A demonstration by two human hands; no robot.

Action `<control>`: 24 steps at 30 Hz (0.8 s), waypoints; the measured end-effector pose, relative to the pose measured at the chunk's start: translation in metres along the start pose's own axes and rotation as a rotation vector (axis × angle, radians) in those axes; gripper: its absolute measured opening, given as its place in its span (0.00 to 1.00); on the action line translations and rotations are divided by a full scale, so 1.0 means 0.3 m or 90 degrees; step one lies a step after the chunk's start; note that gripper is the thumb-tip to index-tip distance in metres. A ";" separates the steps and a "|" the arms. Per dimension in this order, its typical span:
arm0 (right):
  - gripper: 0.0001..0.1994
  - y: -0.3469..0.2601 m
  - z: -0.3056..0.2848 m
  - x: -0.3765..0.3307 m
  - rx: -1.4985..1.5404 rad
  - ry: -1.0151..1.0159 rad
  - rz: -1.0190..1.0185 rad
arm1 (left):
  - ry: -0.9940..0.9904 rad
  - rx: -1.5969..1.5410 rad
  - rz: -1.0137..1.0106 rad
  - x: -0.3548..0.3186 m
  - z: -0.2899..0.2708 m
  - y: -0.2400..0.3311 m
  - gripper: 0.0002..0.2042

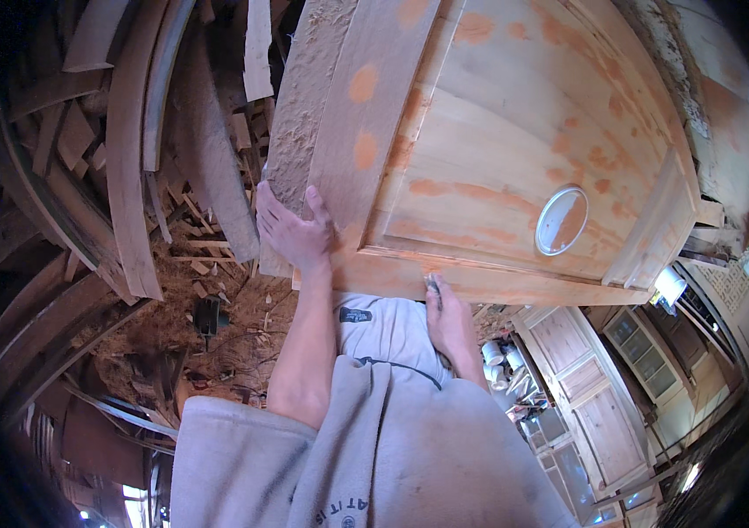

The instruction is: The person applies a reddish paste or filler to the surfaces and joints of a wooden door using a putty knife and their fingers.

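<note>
A pale wooden panelled door (pixel 480 132) lies in front of me, blotched with orange patches. My left hand (pixel 297 231) rests with fingers spread at its near left corner, by a dusty board (pixel 300 114) along the left side. At the door's near edge, my right hand (pixel 452 319) has its fingers drawn together against the wood. Something small and dark shows at those fingertips, too small to name. On the door's recessed panel, to the right, sits a round white lid (pixel 562 220) with orange smears on it.
Curved wooden boards (pixel 135 167) lean and pile up at the left, over scattered offcuts. A black dustpan-like thing (pixel 207 317) lies on the sawdust-covered floor (pixel 242 339). Another panelled wooden door (pixel 587 387) stands at the lower right, beside several white tubs (pixel 494 365).
</note>
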State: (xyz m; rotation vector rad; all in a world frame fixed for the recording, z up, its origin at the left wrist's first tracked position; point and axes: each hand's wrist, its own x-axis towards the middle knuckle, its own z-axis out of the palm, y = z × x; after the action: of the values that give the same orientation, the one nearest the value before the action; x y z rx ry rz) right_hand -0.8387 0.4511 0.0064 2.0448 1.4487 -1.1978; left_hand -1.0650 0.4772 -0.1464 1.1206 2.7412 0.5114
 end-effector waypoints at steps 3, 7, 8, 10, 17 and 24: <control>0.22 -0.057 0.014 0.008 0.012 0.000 0.004 | -0.016 0.001 -0.006 0.002 -0.007 0.013 0.36; 0.21 -0.088 0.031 0.047 -0.006 -0.029 0.048 | -0.039 -0.024 -0.011 0.005 -0.009 0.015 0.37; 0.21 -0.085 0.037 0.053 -0.023 -0.039 0.054 | -0.038 -0.021 -0.009 0.003 -0.008 0.015 0.37; 0.21 -0.091 0.038 0.056 -0.024 -0.042 0.046 | -0.037 -0.010 -0.008 -0.001 -0.006 0.011 0.37; 0.21 -0.095 0.059 0.102 -0.042 -0.047 0.019 | -0.054 0.003 -0.012 -0.001 -0.012 0.012 0.37; 0.21 -0.061 0.140 0.024 0.021 0.108 0.021 | -0.054 0.011 -0.003 -0.004 -0.005 0.009 0.36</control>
State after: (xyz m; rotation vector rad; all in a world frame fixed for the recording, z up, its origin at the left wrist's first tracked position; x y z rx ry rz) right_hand -0.8722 0.4336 -0.0203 2.2304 1.4726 -1.0637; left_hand -1.0629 0.4779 -0.1441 1.1136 2.6805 0.4299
